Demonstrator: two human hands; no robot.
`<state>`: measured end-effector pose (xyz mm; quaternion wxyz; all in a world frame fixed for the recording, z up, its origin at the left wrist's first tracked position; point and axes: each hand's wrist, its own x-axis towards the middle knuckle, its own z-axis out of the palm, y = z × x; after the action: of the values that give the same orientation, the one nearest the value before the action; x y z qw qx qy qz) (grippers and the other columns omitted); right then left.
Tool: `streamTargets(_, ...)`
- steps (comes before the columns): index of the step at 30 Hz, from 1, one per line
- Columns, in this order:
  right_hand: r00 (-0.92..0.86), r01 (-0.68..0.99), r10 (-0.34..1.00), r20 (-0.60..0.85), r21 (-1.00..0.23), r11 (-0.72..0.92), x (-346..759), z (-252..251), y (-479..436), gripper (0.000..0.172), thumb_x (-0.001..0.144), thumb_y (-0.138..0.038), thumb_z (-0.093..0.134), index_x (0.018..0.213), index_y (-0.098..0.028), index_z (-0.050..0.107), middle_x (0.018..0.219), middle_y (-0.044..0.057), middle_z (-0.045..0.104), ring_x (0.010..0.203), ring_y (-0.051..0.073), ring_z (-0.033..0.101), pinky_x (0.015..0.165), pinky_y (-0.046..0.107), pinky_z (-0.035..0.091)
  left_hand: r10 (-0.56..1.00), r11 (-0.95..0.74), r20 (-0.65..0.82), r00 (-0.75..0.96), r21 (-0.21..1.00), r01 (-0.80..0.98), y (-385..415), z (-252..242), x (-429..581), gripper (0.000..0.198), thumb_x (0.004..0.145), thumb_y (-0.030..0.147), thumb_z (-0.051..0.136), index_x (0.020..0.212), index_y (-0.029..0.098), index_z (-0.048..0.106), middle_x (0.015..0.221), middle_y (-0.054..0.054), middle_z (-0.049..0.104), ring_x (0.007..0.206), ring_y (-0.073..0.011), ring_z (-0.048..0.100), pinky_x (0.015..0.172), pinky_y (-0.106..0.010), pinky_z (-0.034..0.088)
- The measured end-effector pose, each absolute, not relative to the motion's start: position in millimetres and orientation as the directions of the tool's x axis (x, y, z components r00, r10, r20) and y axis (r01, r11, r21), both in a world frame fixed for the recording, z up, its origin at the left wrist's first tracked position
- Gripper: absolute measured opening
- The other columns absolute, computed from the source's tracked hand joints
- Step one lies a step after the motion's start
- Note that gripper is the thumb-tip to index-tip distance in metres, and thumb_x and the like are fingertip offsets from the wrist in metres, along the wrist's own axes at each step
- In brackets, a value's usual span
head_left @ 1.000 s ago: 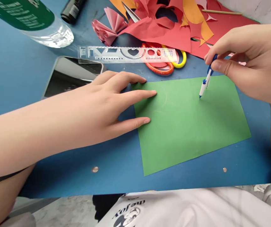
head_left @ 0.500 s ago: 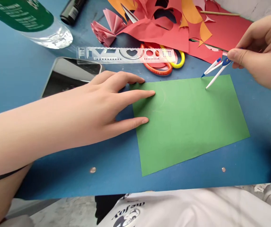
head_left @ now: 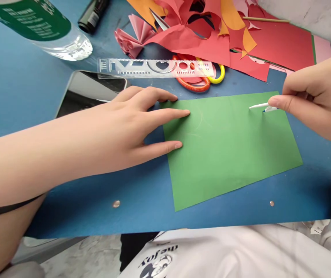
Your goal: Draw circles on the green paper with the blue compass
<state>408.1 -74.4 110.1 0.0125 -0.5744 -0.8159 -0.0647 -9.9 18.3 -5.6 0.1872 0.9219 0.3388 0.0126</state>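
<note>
While the left hand [head_left: 138,119] lies with its fingers spread over the left edge of a green sheet [head_left: 235,158], the right hand [head_left: 317,96] pinches a white and blue compass [head_left: 258,105] between thumb and fingers above the sheet's upper right corner. Both compass points aim left, low over the green paper; whether either one touches it cannot be told, and the right fingers cover the compass's top. Faint curved lines [head_left: 200,120] show on the sheet near the left fingertips. The sheet lies flat and slightly askew on a blue table [head_left: 75,208], near its front edge, where two round metal studs [head_left: 116,203] are set.

Just beyond the sheet's far edge, a row of things crowds the space. A clear stencil ruler [head_left: 133,67] lies across the top end of a dark phone [head_left: 92,87] at its left and over the scissors [head_left: 196,87], with their orange and yellow handles, at its right. The left hand and forearm hide the phone's lower part. Red paper scraps [head_left: 197,44] heap over the middle of the scissors, mixed with orange pieces [head_left: 232,14], and a thin wooden stick [head_left: 265,19] rests on top. Left of the heap sit a pleated pink paper piece [head_left: 133,38], a black tube [head_left: 92,18] and, farther left, a clear bottle [head_left: 38,23] with a green label
</note>
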Motion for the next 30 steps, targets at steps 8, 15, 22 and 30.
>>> streamTargets(8,-0.114,0.951,0.983,-0.145,0.270,0.150,329,126,-42,0.062,0.123,-0.044,0.070,0.069,-0.024,0.050,0.059,0.002,0.041,0.064,0.018,0.033,0.075,0.043,0.027,0.623,-0.721,-0.102,0.776,0.310,0.620,19,-5,-7,0.091,0.117,0.084,0.046,0.182,0.028,0.076,0.185,-0.017,0.061,0.167,-0.0541,0.062,0.152,-0.077,0.051)
streamTargets(15,0.142,0.973,0.982,-0.124,0.201,-0.115,310,132,-14,0.061,0.125,-0.040,0.067,0.070,-0.024,0.047,0.059,0.001,0.039,0.063,0.019,0.033,0.072,0.042,0.032,0.592,-0.765,-0.103,0.799,0.242,0.597,19,-7,-2,0.084,0.122,0.074,0.043,0.185,0.026,0.073,0.181,-0.018,0.061,0.161,-0.0478,0.063,0.150,-0.074,0.054)
streamTargets(22,0.223,0.960,0.968,-0.114,0.199,-0.198,323,133,-20,0.066,0.128,-0.046,0.062,0.068,-0.027,0.044,0.058,0.003,0.040,0.065,0.022,0.038,0.073,0.045,0.035,0.579,-0.782,-0.098,0.810,0.216,0.585,21,-9,-2,0.080,0.124,0.071,0.047,0.187,0.028,0.071,0.187,-0.018,0.059,0.165,-0.0467,0.063,0.148,-0.070,0.057)
streamTargets(30,0.112,0.972,0.972,-0.206,0.224,-0.065,353,119,-59,0.067,0.118,-0.049,0.083,0.063,-0.024,0.053,0.059,0.001,0.056,0.056,0.018,0.045,0.068,0.043,0.032,0.596,-0.758,-0.128,0.793,0.235,0.608,18,-3,1,0.081,0.120,0.071,0.044,0.184,0.028,0.072,0.187,-0.018,0.060,0.165,-0.0474,0.062,0.149,-0.072,0.056)
